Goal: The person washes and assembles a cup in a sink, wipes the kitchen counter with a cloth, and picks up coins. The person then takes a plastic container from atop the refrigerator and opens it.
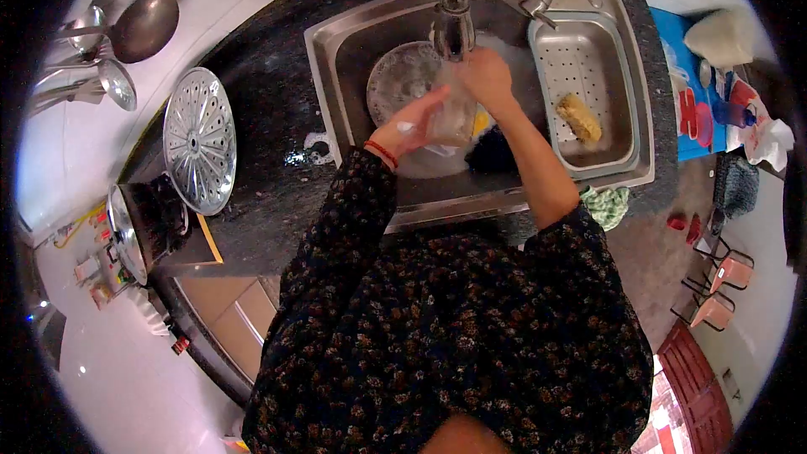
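Note:
My left hand (410, 128) is wrapped round the side of a see-through container (454, 118), tilted over the sink (324, 59). My right hand (487, 80) is curled at the container's upper end, right under the tap (454, 29); its fingertips are hidden. Behind my left hand a round, clear, foam-speckled bowl or lid (395, 76) lies in the basin. A dark blue cloth-like bundle (492, 153) rests in the basin below my right wrist, with a small yellow thing (481, 123) beside it. Whitish suds lie around them.
A perforated drain basket (559, 59) holding a tan sponge (580, 118) is on the right. A green checked cloth (605, 206) hangs at the sink's front corner. On the left counter stand a steamer plate (200, 141) and a pot (143, 231); ladles (147, 25) hang on the wall.

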{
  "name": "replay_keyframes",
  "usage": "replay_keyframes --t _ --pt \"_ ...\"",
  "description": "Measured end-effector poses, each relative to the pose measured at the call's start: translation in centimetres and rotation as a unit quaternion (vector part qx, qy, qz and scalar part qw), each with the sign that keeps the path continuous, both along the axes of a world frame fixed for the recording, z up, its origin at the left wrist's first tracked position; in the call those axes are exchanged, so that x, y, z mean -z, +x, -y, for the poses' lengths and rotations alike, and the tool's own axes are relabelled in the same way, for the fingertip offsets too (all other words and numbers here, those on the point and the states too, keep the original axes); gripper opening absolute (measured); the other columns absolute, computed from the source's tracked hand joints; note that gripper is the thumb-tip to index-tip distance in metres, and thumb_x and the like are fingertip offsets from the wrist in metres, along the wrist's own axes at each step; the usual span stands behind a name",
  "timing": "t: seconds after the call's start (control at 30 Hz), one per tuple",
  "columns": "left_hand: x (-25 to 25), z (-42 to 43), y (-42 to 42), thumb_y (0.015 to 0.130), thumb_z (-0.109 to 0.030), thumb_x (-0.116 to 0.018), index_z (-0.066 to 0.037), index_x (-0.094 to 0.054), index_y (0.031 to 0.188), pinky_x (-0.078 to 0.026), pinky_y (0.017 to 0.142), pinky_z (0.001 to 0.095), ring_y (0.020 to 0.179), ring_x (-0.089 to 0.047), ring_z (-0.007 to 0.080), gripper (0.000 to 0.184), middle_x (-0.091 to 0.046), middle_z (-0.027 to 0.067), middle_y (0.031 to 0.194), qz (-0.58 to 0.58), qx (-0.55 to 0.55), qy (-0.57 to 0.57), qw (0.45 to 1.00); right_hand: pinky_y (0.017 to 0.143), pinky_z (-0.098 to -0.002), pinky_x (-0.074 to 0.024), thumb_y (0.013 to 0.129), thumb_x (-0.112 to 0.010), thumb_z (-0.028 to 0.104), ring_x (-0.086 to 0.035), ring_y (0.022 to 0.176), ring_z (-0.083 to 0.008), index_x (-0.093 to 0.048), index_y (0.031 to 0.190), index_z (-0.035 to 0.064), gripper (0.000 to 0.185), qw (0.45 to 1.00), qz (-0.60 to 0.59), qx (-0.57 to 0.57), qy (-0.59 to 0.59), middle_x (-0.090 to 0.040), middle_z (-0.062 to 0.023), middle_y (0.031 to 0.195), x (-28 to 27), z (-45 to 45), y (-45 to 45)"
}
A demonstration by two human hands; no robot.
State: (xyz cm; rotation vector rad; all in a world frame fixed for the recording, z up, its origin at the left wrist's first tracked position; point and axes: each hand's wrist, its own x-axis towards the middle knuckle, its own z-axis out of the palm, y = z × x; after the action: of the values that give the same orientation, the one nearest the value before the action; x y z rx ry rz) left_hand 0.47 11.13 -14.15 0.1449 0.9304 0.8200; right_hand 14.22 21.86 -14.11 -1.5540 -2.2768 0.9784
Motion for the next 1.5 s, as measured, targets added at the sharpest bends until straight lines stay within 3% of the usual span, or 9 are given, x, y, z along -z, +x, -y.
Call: replay_keyframes --t 0.4,0.53,0.67,0.73,0.8,0.9,1.1,1.23,1.5 --pt "2.8 1.5 0.1 0.086 -0.029 -0.057 -0.003 -0.052 0.119 -0.046 0.088 0.0369 0.097 -0.059 0.0201 0.043 -0.060 0.0079 0.110 -0.200 0.066 0.189 0.959 0.063 -0.0351 -0.0476 0.087 -0.052 0.040 -0.061 0.070 -0.0221 -0.061 0.096 -0.0003 0.042 0.980 -0.153 0.051 -0.115 -0.063 -0.0121 0.077 0.6 1.2 0.3" --pt "0.2 1.4 0.4 0.087 -0.031 -0.054 -0.003 -0.050 0.121 -0.044 0.088 0.0347 0.097 -0.057 0.0212 0.044 -0.058 0.0087 0.112 0.079 -0.147 -0.014 0.986 0.060 -0.0329 -0.0462 0.089 -0.050 0.031 -0.058 0.068 -0.0158 -0.058 0.103 0.0021 0.033 0.937 -0.278 0.088 -0.195 -0.062 -0.0084 0.075 -1.5 2.1 1.5" --pt "8.0 0.7 -0.2 0.091 -0.025 -0.053 -0.005 -0.043 0.127 -0.047 0.080 0.0275 0.095 -0.054 0.0142 0.042 -0.052 0.0024 0.116 -0.298 -0.045 0.371 0.878 0.056 -0.0330 -0.0454 0.088 -0.053 0.029 -0.058 0.063 -0.0170 -0.057 0.106 0.0044 0.031 0.944 -0.241 0.107 -0.199 -0.062 -0.0083 0.075 -2.4 3.5 -0.5" --pt "3.6 0.4 0.5 0.091 -0.022 -0.053 -0.005 -0.044 0.126 -0.047 0.079 0.0285 0.092 -0.055 0.0146 0.039 -0.053 0.0016 0.112 -0.073 -0.099 0.295 0.947 0.049 -0.0306 -0.0424 0.089 -0.052 0.029 -0.055 0.057 -0.0146 -0.057 0.100 0.0035 0.029 0.910 -0.287 0.141 -0.263 -0.060 -0.0059 0.071 -1.3 3.2 -0.5" --pt "6.6 -0.1 -1.3 0.092 -0.020 -0.051 -0.005 -0.045 0.125 -0.048 0.082 0.0293 0.095 -0.056 0.0154 0.037 -0.054 0.0029 0.114 -0.315 0.025 0.349 0.882 0.043 -0.0287 -0.0385 0.089 -0.051 0.031 -0.051 0.051 -0.0124 -0.057 0.093 0.0038 0.028 0.833 -0.347 0.203 -0.379 -0.058 -0.0033 0.068 0.7 2.1 0.5" --pt "4.9 0.2 -1.6 0.094 -0.021 -0.048 -0.005 -0.044 0.128 -0.045 0.092 0.0336 0.106 -0.054 0.0194 0.039 -0.052 0.0062 0.123 -0.166 -0.022 0.240 0.956 0.038 -0.0267 -0.0339 0.089 -0.052 0.032 -0.048 0.047 -0.0105 -0.058 0.091 0.0062 0.027 0.742 -0.431 0.265 -0.440 -0.055 -0.0001 0.065 -1.4 1.8 0.9" --pt "2.6 0.5 -1.5 0.092 -0.026 -0.052 -0.005 -0.047 0.125 -0.047 0.092 0.0376 0.107 -0.056 0.0224 0.039 -0.055 0.0094 0.120 0.118 -0.132 0.029 0.984 0.045 -0.0281 -0.0434 0.089 -0.052 0.036 -0.057 0.056 -0.0136 -0.058 0.104 0.0071 0.033 0.769 -0.405 0.257 -0.422 -0.062 -0.0035 0.075 3.8 1.2 0.7" --pt "3.1 0.2 -1.4 0.091 -0.026 -0.051 -0.004 -0.051 0.122 -0.048 0.090 0.0417 0.103 -0.058 0.0259 0.038 -0.058 0.0107 0.113 0.063 -0.104 0.050 0.991 0.054 -0.0295 -0.0471 0.086 -0.055 0.032 -0.061 0.067 -0.0151 -0.057 0.109 0.0060 0.035 0.890 -0.430 -0.142 -0.048 -0.064 -0.0043 0.083 11.2 -0.8 1.1" --pt "1.3 -2.3 -1.7 0.084 -0.018 -0.063 -0.004 -0.060 0.095 -0.050 0.064 0.0308 0.078 -0.060 0.0161 0.018 -0.061 0.0045 0.086 -0.076 -0.113 0.050 0.989 0.060 -0.0301 -0.0481 0.086 -0.054 0.014 -0.062 0.082 -0.0186 -0.054 0.113 0.0079 0.028 0.839 -0.355 0.248 -0.329 -0.061 -0.0056 0.100 4.6 -0.8 6.2"
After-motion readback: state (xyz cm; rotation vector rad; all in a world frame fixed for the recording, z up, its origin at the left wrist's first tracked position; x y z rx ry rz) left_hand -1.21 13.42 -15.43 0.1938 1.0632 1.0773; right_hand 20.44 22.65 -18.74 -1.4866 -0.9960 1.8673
